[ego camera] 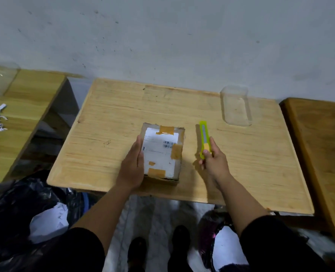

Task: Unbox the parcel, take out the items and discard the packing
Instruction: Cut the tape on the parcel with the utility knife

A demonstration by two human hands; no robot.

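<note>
- Left hand [134, 163], fingers together, lies flat against the left side of a small taped brown cardboard parcel [162, 153] near the wooden table's [107, 118] front edge.
- Right hand [214, 161], just right of the parcel, grips a yellow-green plastic box cutter [204, 138] pointing away, parallel to the parcel's long axis.

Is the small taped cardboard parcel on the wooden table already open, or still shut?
Shut. The small cardboard parcel lies flat, its brown tape strips unbroken across the white label.
</note>
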